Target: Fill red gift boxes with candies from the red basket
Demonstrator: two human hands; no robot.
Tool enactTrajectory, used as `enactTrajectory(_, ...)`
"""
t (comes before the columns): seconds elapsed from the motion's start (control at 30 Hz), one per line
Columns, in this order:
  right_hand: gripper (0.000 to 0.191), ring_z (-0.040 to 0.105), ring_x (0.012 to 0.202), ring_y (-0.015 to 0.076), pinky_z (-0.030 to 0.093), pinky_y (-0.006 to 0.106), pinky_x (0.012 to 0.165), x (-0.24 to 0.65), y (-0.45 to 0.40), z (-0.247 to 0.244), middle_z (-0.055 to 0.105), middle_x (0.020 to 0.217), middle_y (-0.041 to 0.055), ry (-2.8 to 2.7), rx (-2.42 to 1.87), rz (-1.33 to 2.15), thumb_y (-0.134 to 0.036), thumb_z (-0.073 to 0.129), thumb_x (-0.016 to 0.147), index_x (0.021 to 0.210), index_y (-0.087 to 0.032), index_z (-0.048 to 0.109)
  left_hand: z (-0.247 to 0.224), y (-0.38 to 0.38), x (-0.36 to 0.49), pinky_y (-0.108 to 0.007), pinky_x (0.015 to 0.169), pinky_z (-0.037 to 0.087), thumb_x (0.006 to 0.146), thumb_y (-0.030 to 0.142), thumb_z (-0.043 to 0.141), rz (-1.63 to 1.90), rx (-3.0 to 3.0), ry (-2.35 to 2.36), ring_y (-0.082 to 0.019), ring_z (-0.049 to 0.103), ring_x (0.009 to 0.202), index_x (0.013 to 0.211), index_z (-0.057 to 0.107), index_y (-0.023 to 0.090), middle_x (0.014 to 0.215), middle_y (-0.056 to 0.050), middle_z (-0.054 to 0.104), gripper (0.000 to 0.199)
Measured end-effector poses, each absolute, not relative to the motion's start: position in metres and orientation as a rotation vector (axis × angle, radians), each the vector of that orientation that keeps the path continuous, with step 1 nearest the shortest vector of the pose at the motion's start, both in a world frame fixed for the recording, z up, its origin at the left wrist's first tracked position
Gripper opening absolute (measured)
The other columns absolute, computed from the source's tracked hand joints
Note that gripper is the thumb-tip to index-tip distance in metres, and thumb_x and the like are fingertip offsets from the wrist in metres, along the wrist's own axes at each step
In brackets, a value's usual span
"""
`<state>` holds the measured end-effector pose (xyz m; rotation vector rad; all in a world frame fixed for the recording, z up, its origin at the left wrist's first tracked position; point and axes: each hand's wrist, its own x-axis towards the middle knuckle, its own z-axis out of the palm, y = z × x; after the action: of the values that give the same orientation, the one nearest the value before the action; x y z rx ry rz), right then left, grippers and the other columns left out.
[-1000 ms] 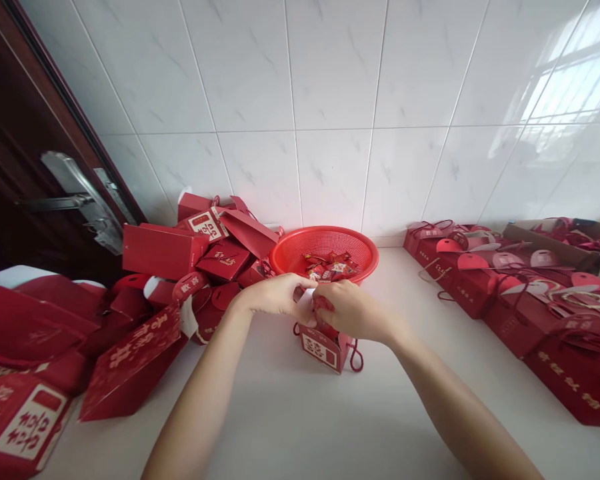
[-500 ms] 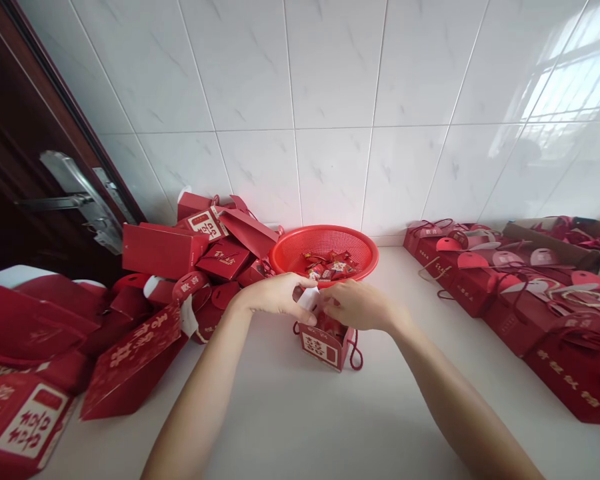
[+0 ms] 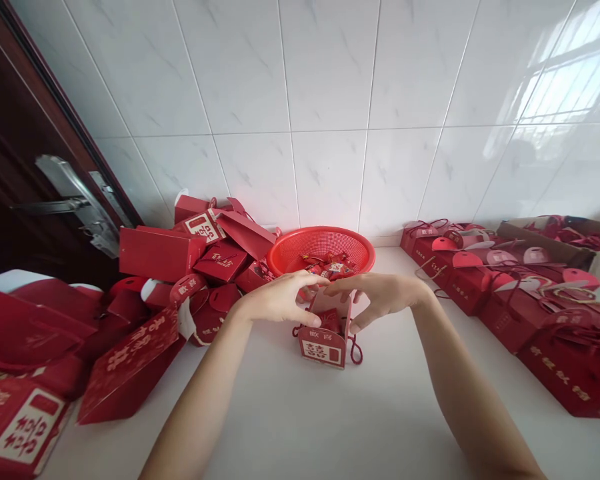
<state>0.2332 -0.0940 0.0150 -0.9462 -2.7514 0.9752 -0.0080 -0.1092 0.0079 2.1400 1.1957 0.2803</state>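
Observation:
A small red gift box [image 3: 323, 352] with a white double-happiness label stands upright on the white table, its top flaps raised. Red packets [image 3: 332, 320] show inside it. My left hand [image 3: 279, 300] is closed on the box's left side, thumb at the front edge, fingers partly hidden behind. From the other side my right hand [image 3: 387, 297] grips the right flap, thumb on its outer face and fingers over the back. Red cord loops [image 3: 356, 351] hang at the box's sides. Just behind, wrapped candies [image 3: 333, 267] lie in a red plastic basket [image 3: 323, 231].
Red boxes [image 3: 163, 253] are heaped at the left, some tipped over. Rows of filled-looking red boxes [image 3: 500, 327] line the right, beside a cardboard carton [image 3: 523, 237]. A tiled wall [image 3: 330, 167] closes off the back; a dark door [image 3: 25, 133] stands at left.
My right hand has come out from over the box opening and moved to its right side. The flaps are now spread, and the box has turned slightly.

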Motion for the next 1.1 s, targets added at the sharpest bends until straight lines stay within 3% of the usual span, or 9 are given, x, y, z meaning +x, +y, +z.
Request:
enactTrajectory(0.13,0.041,0.062,0.103,0.0208,0.046,0.029,0.081,0.228,-0.087,0.008,0.070,0.112,0.0047,-2.669,-1.016,0.837,-0.015,0.070,0.075,0.115,-0.022,0.069,0.003,-0.107,-0.003,-0.036,0.097,0.049,0.075,0.033,0.076,0.278,2.008,1.005,-0.026,0.060,0.118,0.147,0.043,0.027,0.135,-0.008,0.062,0.079)
enactTrajectory(0.2,0.030,0.061,0.097,0.0203,0.044,0.028,0.075,0.220,-0.085,0.002,0.069,0.106,0.0051,-2.612,-1.113,0.708,-0.013,0.068,0.075,0.105,-0.020,0.070,-0.001,-0.104,-0.003,-0.039,0.098,0.049,0.077,0.032,0.075,0.284,1.938,0.944,-0.026,0.061,0.119,0.150,0.037,0.028,0.137,-0.009,0.060,0.083)
enactTrajectory(0.37,0.034,0.057,0.094,0.0216,0.041,0.027,0.068,0.201,-0.085,-0.012,0.063,0.107,0.0080,-2.586,-1.167,0.465,-0.016,0.075,0.071,0.103,-0.017,0.062,-0.010,-0.096,-0.008,-0.041,0.098,0.049,0.077,0.034,0.077,0.328,1.859,0.945,-0.026,0.063,0.114,0.154,0.029,0.027,0.132,-0.012,0.061,0.091)
enactTrajectory(0.5,0.027,0.058,0.092,0.0226,0.039,0.028,0.067,0.195,-0.088,-0.013,0.061,0.102,0.0082,-2.618,-1.305,0.302,-0.019,0.076,0.072,0.094,-0.017,0.061,-0.013,-0.095,-0.009,-0.039,0.094,0.051,0.077,0.037,0.077,0.325,1.847,0.999,-0.025,0.064,0.110,0.156,0.023,0.026,0.122,-0.011,0.063,0.097)
enactTrajectory(0.63,0.035,0.061,0.091,0.0228,0.038,0.028,0.066,0.195,-0.090,-0.010,0.064,0.101,0.0086,-2.621,-1.396,0.232,-0.026,0.079,0.074,0.102,-0.017,0.058,-0.011,-0.095,-0.007,-0.035,0.098,0.048,0.085,0.043,0.069,0.297,1.886,0.979,-0.023,0.059,0.119,0.155,0.025,0.029,0.128,-0.010,0.062,0.085)
enactTrajectory(0.77,0.043,0.063,0.082,0.0227,0.034,0.028,0.059,0.195,-0.090,-0.009,0.066,0.094,0.0081,-2.634,-1.492,0.212,-0.027,0.077,0.074,0.109,-0.016,0.055,-0.012,-0.091,-0.007,-0.036,0.096,0.048,0.075,0.038,0.079,0.256,1.893,0.988,-0.025,0.063,0.113,0.155,0.028,0.026,0.123,-0.011,0.065,0.095)
enactTrajectory(0.97,0.017,0.063,0.076,0.0225,0.031,0.028,0.054,0.194,-0.088,-0.010,0.067,0.086,0.0079,-2.718,-1.472,0.254,-0.018,0.068,0.074,0.090,-0.018,0.061,-0.012,-0.094,0.000,-0.034,0.078,0.048,0.071,0.037,0.077,0.202,2.071,1.296,-0.029,0.068,0.091,0.153,0.034,0.021,0.089,-0.005,0.071,0.094)
enactTrajectory(1.1,0.013,0.062,0.075,0.0204,0.034,0.026,0.054,0.198,-0.086,-0.009,0.068,0.084,0.0062,-2.783,-1.382,0.444,-0.012,0.065,0.074,0.084,-0.019,0.064,-0.009,-0.100,0.002,-0.033,0.078,0.045,0.068,0.046,0.078,0.182,2.134,1.494,-0.034,0.065,0.104,0.145,0.046,0.025,0.105,-0.008,0.071,0.085)
